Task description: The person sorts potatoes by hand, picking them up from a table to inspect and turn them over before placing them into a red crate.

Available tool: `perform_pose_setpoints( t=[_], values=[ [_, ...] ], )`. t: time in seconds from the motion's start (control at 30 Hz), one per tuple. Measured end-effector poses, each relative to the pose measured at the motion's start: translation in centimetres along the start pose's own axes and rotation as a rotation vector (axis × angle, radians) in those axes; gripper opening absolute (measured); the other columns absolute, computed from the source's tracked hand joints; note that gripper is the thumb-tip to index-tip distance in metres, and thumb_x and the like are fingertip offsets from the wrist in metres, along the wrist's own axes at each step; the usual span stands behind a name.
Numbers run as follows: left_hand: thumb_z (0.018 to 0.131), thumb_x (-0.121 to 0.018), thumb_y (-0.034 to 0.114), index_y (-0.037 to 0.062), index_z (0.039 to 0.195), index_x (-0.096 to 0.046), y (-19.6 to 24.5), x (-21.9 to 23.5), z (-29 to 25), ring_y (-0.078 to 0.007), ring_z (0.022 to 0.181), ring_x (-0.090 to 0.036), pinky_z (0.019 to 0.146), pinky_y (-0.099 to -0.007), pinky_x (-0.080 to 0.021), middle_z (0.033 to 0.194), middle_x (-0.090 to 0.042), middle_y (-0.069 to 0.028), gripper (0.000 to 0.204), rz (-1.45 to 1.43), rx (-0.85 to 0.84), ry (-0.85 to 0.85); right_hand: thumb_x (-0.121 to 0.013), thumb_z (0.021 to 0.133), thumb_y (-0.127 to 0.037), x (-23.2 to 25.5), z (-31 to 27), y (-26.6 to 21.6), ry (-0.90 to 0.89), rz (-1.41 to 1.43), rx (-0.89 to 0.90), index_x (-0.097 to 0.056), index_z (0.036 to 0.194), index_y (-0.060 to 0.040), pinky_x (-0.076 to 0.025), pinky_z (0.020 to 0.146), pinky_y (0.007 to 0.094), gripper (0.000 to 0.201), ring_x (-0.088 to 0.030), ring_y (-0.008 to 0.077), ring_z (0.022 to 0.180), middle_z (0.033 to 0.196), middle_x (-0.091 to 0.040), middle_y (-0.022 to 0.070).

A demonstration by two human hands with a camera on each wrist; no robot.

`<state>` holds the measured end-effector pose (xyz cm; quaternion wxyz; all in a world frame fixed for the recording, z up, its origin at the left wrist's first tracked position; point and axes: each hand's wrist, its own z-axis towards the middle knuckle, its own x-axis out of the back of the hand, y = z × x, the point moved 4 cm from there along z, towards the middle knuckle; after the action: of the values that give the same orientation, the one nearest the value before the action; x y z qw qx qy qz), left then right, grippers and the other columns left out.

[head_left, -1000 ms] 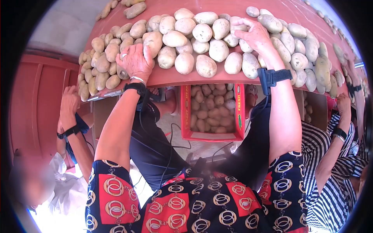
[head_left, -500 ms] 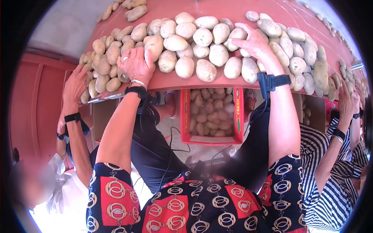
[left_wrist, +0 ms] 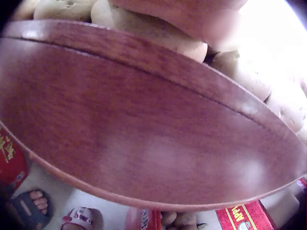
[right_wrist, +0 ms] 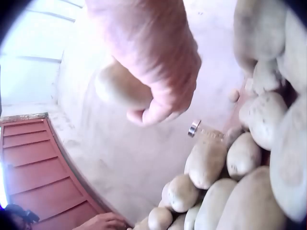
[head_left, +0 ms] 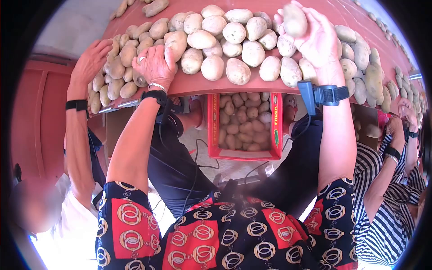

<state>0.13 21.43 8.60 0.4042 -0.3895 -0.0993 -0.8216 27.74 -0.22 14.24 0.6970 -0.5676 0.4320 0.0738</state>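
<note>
My right hand holds a potato raised over the right part of the heap, palm turned partly up. In the right wrist view its fingers curl around that potato, clear of the potatoes below. My left hand rests on the potatoes near the table's front edge, its thumb against a large potato. The left wrist view shows the heel of this hand over a potato; its fingertips are hidden. Pale potatoes lie heaped across the table.
Under the reddish table stands a red box partly filled with potatoes. Another person's hand reaches the heap at the left. A person in striped clothing sits at the right, beside a cardboard box.
My right hand has picked up a potato from the heap, lifted it and turned the palm up. My left hand has stayed put. The neighbour's hand at left has moved up onto the potatoes.
</note>
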Motion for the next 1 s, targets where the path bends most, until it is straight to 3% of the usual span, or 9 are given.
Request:
perform_pose_setpoints(
  t=[0.1,0.17,0.23,0.27,0.37,0.57,0.7,0.83,1.0],
  values=[
    [0.090,-0.040,0.034,0.0143,0.085,-0.061,-0.1,0.1,0.2,-0.0274,0.099,-0.052,0.091,-0.0517,-0.027,0.092,-0.062,-0.0029,0.029,-0.021,-0.013,0.017,-0.059,0.087,-0.017,0.6,0.2,1.6,-0.076,0.205,-0.065,-0.058,0.109,-0.0084,-0.050,0.067,0.0327,0.023,-0.058,0.0196,0.080,0.093,-0.058,0.0102],
    [0.089,-0.040,0.034,0.0145,0.085,-0.061,0.0,0.0,-0.1,-0.0277,0.099,-0.053,0.090,-0.0520,-0.027,0.092,-0.062,-0.0030,0.029,-0.042,-0.018,0.010,-0.053,0.092,-0.025,-1.7,-1.6,1.5,-0.274,-0.234,-0.005,-0.045,0.128,-0.0023,-0.046,0.077,0.0248,0.044,-0.054,0.0126,0.086,0.110,-0.056,0.0065],
    [0.089,-0.040,0.034,0.0146,0.086,-0.061,-0.2,-0.1,-0.1,-0.0281,0.099,-0.053,0.090,-0.0526,-0.028,0.092,-0.062,-0.0032,0.029,-0.028,-0.023,-0.006,-0.056,0.091,-0.021,-3.2,-2.2,2.2,-0.481,-0.550,0.133,-0.059,0.103,-0.0057,-0.044,0.061,0.0196,0.020,-0.055,0.0068,0.075,0.085,-0.058,0.0013],
    [0.086,-0.046,0.035,0.0140,0.082,-0.061,0.0,0.2,0.1,-0.0256,0.103,-0.050,0.093,-0.0540,-0.026,0.093,-0.061,-0.0039,0.026,-0.025,0.007,-0.027,-0.052,0.094,-0.027,-4.0,-4.6,2.6,-0.490,-0.353,-0.315,-0.050,0.121,-0.0046,-0.044,0.056,0.0184,0.035,-0.054,0.0076,0.068,0.090,-0.057,0.0006],
    [0.085,-0.047,0.036,0.0136,0.085,-0.061,0.6,0.9,0.1,-0.0262,0.102,-0.049,0.093,-0.0536,-0.026,0.091,-0.058,-0.0046,0.026,-0.062,0.028,0.021,-0.070,0.077,-0.013,-5.5,-5.8,6.8,-0.644,-0.784,-0.200,-0.060,0.103,-0.0073,-0.039,0.050,0.0194,0.028,-0.047,0.0030,0.059,0.076,-0.057,-0.0033],
    [0.085,-0.048,0.035,0.0136,0.084,-0.061,1.0,1.1,0.2,-0.0256,0.104,-0.049,0.094,-0.0532,-0.025,0.091,-0.058,-0.0041,0.025,-0.061,0.049,-0.004,-0.070,0.073,-0.023,-4.8,-8.9,12.4,-1.102,-1.353,-0.256,-0.060,0.108,-0.0043,-0.049,0.082,0.0365,0.041,-0.063,0.0272,0.094,0.099,-0.066,0.0164],
    [0.086,-0.047,0.034,0.0136,0.084,-0.061,0.8,1.2,0.2,-0.0260,0.105,-0.049,0.094,-0.0540,-0.025,0.092,-0.059,-0.0042,0.025,-0.086,0.042,0.025,-0.067,0.076,-0.016,-5.5,-6.4,8.8,-0.835,-1.206,-0.337,-0.059,0.111,-0.0029,-0.052,0.076,0.0322,0.037,-0.064,0.0176,0.086,0.098,-0.067,0.0125],
    [0.089,-0.043,0.033,0.0133,0.090,-0.062,0.9,1.6,0.2,-0.0257,0.104,-0.050,0.095,-0.0520,-0.026,0.097,-0.061,-0.0038,0.027,-0.043,0.038,-0.065,-0.068,0.073,-0.012,-2.2,-0.4,4.9,-0.219,-1.004,0.422,-0.061,0.107,-0.0069,-0.052,0.072,0.0315,0.035,-0.064,0.0184,0.075,0.091,-0.065,0.0103],
    [0.088,-0.043,0.033,0.0135,0.090,-0.062,0.6,0.9,0.1,-0.0257,0.104,-0.051,0.094,-0.0519,-0.026,0.096,-0.062,-0.0033,0.028,-0.022,0.050,-0.069,-0.067,0.074,-0.010,-1.8,1.6,3.4,0.006,-1.495,0.456,-0.051,0.124,-0.0092,-0.045,0.093,0.0377,0.052,-0.053,0.0303,0.112,0.126,-0.049,0.0172]
  ],
)
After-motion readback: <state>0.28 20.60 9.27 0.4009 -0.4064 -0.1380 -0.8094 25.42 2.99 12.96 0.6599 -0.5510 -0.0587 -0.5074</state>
